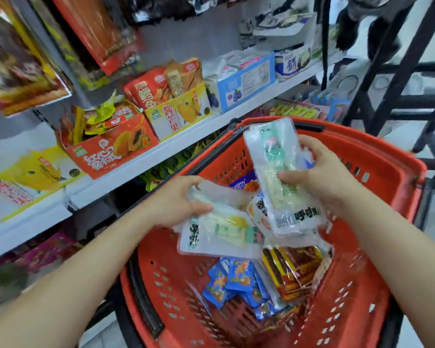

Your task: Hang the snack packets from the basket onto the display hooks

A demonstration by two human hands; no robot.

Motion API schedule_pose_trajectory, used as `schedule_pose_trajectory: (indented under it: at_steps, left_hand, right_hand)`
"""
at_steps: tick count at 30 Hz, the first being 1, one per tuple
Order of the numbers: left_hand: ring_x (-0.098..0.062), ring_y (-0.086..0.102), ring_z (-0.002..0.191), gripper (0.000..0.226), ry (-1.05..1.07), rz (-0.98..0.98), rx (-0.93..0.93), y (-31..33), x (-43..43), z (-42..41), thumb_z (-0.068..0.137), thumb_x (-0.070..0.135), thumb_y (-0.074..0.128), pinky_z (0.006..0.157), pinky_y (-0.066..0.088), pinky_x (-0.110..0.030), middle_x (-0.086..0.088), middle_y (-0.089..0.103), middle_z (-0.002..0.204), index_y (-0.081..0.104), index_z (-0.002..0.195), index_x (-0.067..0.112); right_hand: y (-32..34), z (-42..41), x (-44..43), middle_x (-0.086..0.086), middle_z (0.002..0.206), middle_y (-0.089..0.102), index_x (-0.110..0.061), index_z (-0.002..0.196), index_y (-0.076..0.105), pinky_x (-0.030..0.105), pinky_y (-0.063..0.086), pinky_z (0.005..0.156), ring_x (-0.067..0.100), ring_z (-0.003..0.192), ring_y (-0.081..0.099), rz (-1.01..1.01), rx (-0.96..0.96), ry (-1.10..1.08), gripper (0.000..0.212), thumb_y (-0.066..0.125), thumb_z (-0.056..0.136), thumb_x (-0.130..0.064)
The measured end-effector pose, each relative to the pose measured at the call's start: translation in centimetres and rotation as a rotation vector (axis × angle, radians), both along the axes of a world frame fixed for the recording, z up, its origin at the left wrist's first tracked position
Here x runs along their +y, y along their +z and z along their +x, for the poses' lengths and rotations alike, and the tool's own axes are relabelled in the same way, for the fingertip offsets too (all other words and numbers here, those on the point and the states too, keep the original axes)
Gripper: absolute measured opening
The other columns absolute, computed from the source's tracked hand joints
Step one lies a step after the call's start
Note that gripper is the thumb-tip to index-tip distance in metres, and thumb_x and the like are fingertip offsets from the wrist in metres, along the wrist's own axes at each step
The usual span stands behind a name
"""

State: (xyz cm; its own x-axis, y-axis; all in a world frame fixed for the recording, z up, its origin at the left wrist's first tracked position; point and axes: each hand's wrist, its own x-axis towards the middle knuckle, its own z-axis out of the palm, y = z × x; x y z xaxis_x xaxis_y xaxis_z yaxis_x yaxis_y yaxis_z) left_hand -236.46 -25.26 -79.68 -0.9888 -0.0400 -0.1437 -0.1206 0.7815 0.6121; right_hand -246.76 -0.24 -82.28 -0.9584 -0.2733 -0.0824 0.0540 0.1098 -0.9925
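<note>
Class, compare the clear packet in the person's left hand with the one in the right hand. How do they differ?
The left-hand packet lies nearly flat; the right-hand packet stands almost upright. The left-hand packet is held lower over the red basket than the right-hand packet. The left hand grips its packet's end; the right hand grips its packet mid-length. Both are clear with pale contents.

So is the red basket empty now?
Not empty. Blue packets and dark red packets lie in the basket. The left hand and right hand grip clear packets over it.
</note>
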Motion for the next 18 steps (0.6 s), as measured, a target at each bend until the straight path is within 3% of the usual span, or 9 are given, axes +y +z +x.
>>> schedule_pose_trajectory:
  at_steps: [2,5,8,14,17,18]
  left_hand:
    - [0.0,0.053,0.057,0.026,0.046,-0.011,0.002,1.0,-0.1,0.7,0.082,0.021,0.076,0.06,0.048,-0.024,0.003,0.063,0.086,0.063,0.101,0.009]
    - [0.003,0.049,0.044,0.018,0.097,0.045,0.061,2.4,-0.6,0.8,0.083,0.017,0.074,0.045,0.04,-0.014,0.008,0.06,0.078,0.065,0.095,0.007]
    - [0.005,0.047,0.035,0.01,0.135,0.172,0.087,4.1,-1.2,1.0,0.084,0.005,0.071,0.037,0.033,-0.009,0.011,0.059,0.055,0.064,0.088,0.013]
    - [-0.009,0.061,0.062,0.016,0.092,0.163,0.156,5.6,-2.3,0.8,0.082,0.016,0.076,0.056,0.049,-0.025,-0.006,0.071,0.08,0.068,0.095,0.013]
    - [-0.016,0.063,0.069,0.024,0.055,0.177,0.233,6.1,-1.4,0.5,0.078,0.017,0.079,0.063,0.052,-0.028,-0.011,0.068,0.091,0.068,0.097,0.007]
    - [-0.019,0.068,0.08,0.023,0.03,0.198,0.244,6.3,-1.2,0.5,0.077,0.015,0.079,0.07,0.055,-0.03,-0.011,0.07,0.094,0.069,0.096,0.006]
  right_hand:
    - [0.5,-0.1,0.1,0.006,0.12,0.065,-0.029,0.132,0.052,0.051,0.059,0.074,0.033,0.09,0.071,-0.075,-0.083,0.085,0.087,0.087,0.057,-0.002]
    - [2.0,0.2,0.4,0.017,0.097,0.074,-0.005,0.107,0.068,0.047,0.06,0.072,0.033,0.081,0.073,-0.149,-0.121,0.233,0.051,0.078,0.057,-0.005]
    - [3.1,0.4,0.7,0.019,0.091,0.074,-0.004,0.089,0.072,0.039,0.06,0.063,0.03,0.075,0.073,-0.166,-0.106,0.262,0.03,0.074,0.06,-0.004]
    - [3.6,1.4,0.1,0.02,0.092,0.074,-0.005,0.089,0.074,0.047,0.059,0.071,0.037,0.08,0.072,-0.135,-0.08,0.382,0.029,0.076,0.06,-0.003]
    - [3.7,2.6,-2.1,0.021,0.091,0.074,-0.007,0.09,0.075,0.042,0.061,0.064,0.035,0.077,0.072,-0.095,-0.035,0.491,0.03,0.077,0.061,-0.002]
    - [3.5,3.0,-2.7,0.02,0.092,0.074,-0.007,0.092,0.074,0.042,0.061,0.065,0.035,0.078,0.072,-0.079,-0.029,0.519,0.031,0.078,0.062,-0.003]
